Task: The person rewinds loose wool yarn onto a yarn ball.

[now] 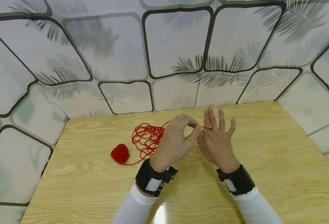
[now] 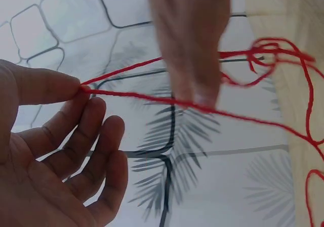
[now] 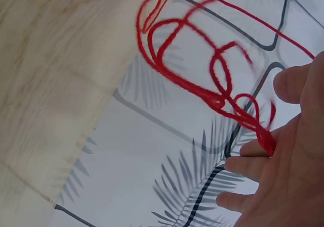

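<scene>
Red yarn strand (image 2: 136, 96), pinched in my left hand (image 1: 178, 135), runs to my right hand (image 1: 218, 141), fingers straight; tangle (image 1: 150, 136), yarn ball (image 1: 120, 153) on wooden table (image 1: 83, 186). Looping apparently underway; next likely needs steady tension.

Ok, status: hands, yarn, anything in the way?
Left hand pinching red yarn. Right hand: fingers straight, yarn against them. Loose tangle left of the hands, might snag.

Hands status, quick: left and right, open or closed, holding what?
Left hand: closed, thumb and index finger pinching red yarn.
Right hand: open, fingers extended, red yarn touching them.
</scene>
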A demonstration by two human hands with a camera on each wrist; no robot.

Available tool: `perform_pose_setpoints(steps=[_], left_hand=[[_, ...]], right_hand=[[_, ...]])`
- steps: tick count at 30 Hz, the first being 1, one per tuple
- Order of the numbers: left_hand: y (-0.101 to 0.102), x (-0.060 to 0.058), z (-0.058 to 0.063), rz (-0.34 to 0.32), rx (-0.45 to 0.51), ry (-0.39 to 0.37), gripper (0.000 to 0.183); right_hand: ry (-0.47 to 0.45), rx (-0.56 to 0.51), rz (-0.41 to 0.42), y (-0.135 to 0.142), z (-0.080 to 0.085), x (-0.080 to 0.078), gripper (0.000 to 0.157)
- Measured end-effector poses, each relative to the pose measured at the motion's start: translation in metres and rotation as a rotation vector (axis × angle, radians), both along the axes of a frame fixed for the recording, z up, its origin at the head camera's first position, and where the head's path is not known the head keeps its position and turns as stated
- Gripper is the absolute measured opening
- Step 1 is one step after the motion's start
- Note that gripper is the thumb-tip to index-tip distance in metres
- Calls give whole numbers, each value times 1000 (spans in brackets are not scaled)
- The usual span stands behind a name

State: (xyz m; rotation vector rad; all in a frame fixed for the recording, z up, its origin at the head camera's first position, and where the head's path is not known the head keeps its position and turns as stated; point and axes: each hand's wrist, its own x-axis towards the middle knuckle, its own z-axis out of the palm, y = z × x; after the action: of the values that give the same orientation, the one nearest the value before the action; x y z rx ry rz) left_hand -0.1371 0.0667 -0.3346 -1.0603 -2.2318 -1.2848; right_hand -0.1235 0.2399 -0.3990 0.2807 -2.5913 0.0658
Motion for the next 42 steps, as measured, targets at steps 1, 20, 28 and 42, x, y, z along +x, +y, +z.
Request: perform_pose_setpoints(steps=[1, 20, 28, 42], left_hand=[[-3, 0, 3, 2, 35, 11, 14], [-80, -44, 10, 607, 618, 20, 22], [-47, -34, -7, 428, -116, -147, 26], [8, -7, -16, 53, -394, 81, 13]], right_hand=[[-11, -7, -4, 1, -2, -1, 71], [-128, -106, -96, 29, -16, -9, 66], [1, -102, -11, 12, -3, -5, 74], [147, -10, 120, -9, 6, -2, 71]])
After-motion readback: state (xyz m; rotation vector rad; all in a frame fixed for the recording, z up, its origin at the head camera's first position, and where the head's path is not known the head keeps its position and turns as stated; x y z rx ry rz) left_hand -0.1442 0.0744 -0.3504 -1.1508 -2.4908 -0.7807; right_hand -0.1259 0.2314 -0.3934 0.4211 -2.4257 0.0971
